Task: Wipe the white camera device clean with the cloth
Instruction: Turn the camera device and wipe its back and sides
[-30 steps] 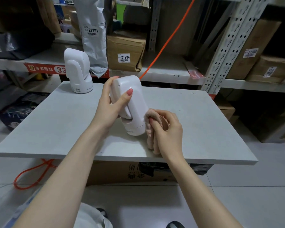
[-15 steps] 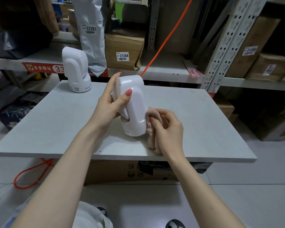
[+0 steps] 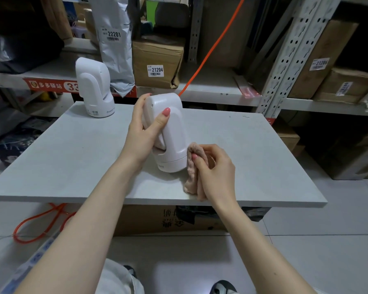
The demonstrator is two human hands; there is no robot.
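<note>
A: Why is the white camera device (image 3: pixel 170 132) tilted?
B: The left hand (image 3: pixel 145 132) grips its upper body, fingers curled round the far side and thumb across the near face. The tilt exposes the lower right flank. Its base appears to rest on the surface (image 3: pixel 72 158), near the front edge.
A: And the cloth (image 3: pixel 192 168)?
B: Bunched. The right hand (image 3: pixel 215 168) pinches it, fingers (image 3: pixel 197 157) pressing it to the base.
A: Obstructions?
B: None nearby. A second white device (image 3: pixel 94 88) stands well apart at the far left corner. An orange cable (image 3: pixel 210 49) runs behind, over the shelf (image 3: pixel 210 85) of labelled boxes (image 3: pixel 157 60).
</note>
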